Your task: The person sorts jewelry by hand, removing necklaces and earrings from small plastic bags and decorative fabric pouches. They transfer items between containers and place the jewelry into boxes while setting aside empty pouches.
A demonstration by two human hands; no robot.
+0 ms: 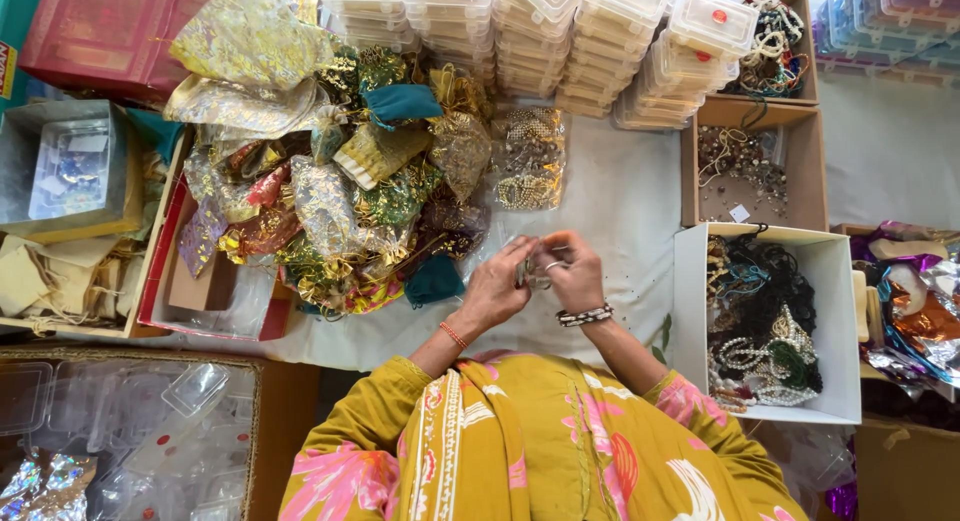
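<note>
My left hand [497,286] and my right hand [575,271] meet over the white cloth [620,196], both pinching a small shiny piece of jewellery [532,272] between the fingertips. The piece is mostly hidden by my fingers. An orange thread circles my left wrist and beaded bangles sit on my right wrist. Just beyond the hands lies a clear packet of beaded jewellery [528,159]. My yellow sleeves and a yellow patterned scarf fill the bottom of the view.
A heap of shiny fabric pouches [330,181] lies at the left. Stacks of clear plastic boxes [600,41] line the back. A white box of necklaces [765,326] and a brown box [750,161] stand at the right. Empty clear boxes [130,431] sit bottom left.
</note>
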